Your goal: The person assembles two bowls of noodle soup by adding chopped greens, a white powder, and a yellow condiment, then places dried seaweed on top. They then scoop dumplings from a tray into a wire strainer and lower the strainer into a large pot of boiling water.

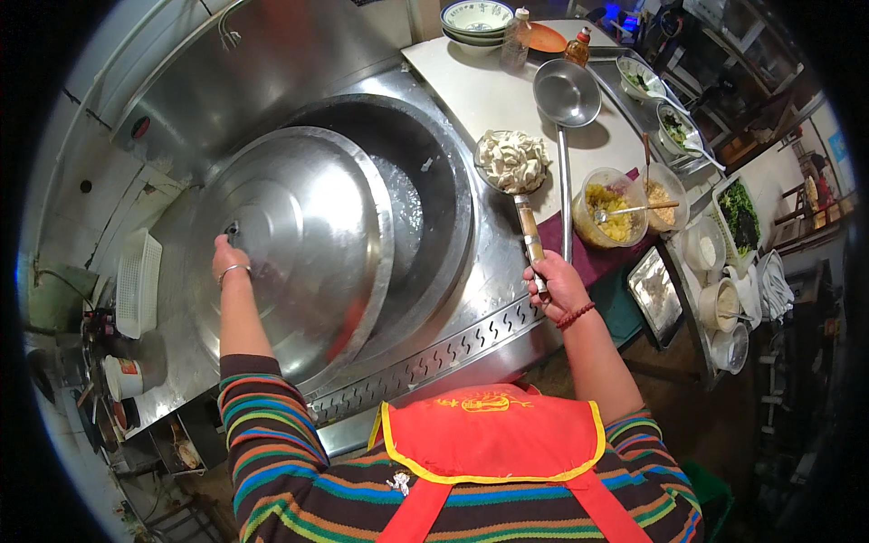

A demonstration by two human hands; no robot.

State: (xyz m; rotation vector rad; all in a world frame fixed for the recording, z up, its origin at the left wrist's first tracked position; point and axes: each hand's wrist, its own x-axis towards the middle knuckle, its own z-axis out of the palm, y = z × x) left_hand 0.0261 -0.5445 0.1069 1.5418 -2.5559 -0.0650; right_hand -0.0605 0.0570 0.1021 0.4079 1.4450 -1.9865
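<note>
My left hand [232,260] grips the small knob of a large round metal lid [305,224], which lies over the left part of a big wok [451,203]. On the wok's uncovered right side, watery liquid [400,203] shows. In my right hand [558,282] is the wooden handle of a strainer [526,220], heaped with pale dumplings or wide noodles [512,161]; I cannot tell which. The strainer's head is over the edge of the white table, right of the wok. A metal ladle [567,95] with a long handle lies just right of the strainer.
Tubs of yellow chopped food [611,210] and crumbly topping [662,203] stand to the right. Stacked bowls [477,19] and a plastic bottle [516,41] are at the back. A tray [614,58] holds bowls with greens. At left lies a white plastic basket [138,284].
</note>
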